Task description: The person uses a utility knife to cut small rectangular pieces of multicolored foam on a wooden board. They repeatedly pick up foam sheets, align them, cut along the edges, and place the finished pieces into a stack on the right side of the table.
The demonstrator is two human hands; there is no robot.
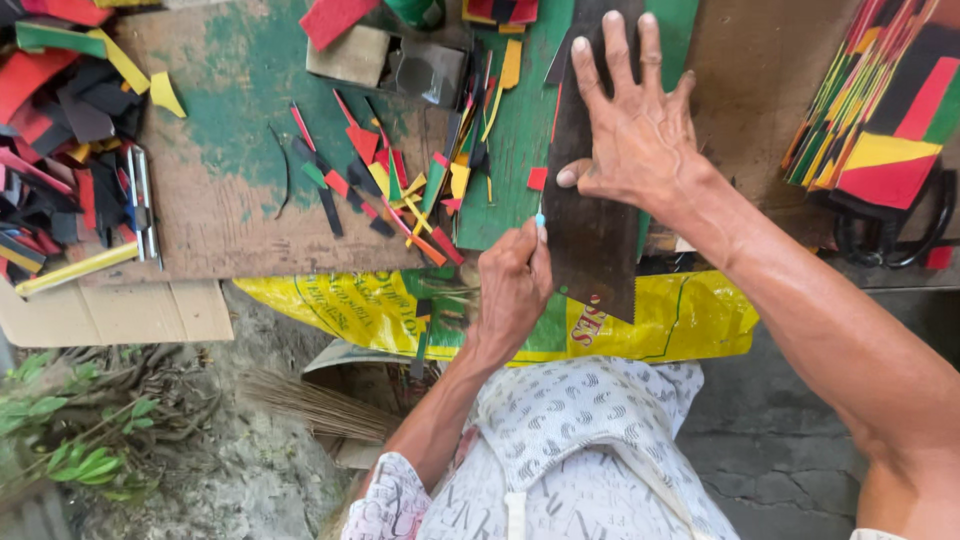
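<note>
Left hand [513, 285], lower centre of the frame: fingers clenched around a small cutting tool [540, 217], of which only a light blue tip shows above the fist. The tip meets the left edge of a dark sheet [592, 235].

Right hand [632, 130], upper centre: fingers released and spread flat, palm down, pressing the dark sheet. The thumb points left, close to the tool tip. It grasps nothing.

The dark sheet is a long, dark brown strip with a matte, slightly scuffed surface. It runs from the top edge of the frame down past the table edge, and lies on a green sheet [510, 150] of similar flat stock.

Progress, as a judgement: the tip sits about two thirds down the strip's left edge, so the cut along that edge looks partly made; no separated piece of this strip is visible. Much earlier cutting output is present: a scatter of narrow offcuts [385, 190] in red, green, yellow and black at centre left, a heap of black and red scraps [60, 130] at upper left, and a stack of finished multicolour pieces [880, 110] at upper right.

The worktable [230, 200] is worn board with flaking green paint. A yellow printed sack [370, 305] hangs below its edge. Black-handled scissors [890, 240] lie at the right, partly under the stack.
</note>
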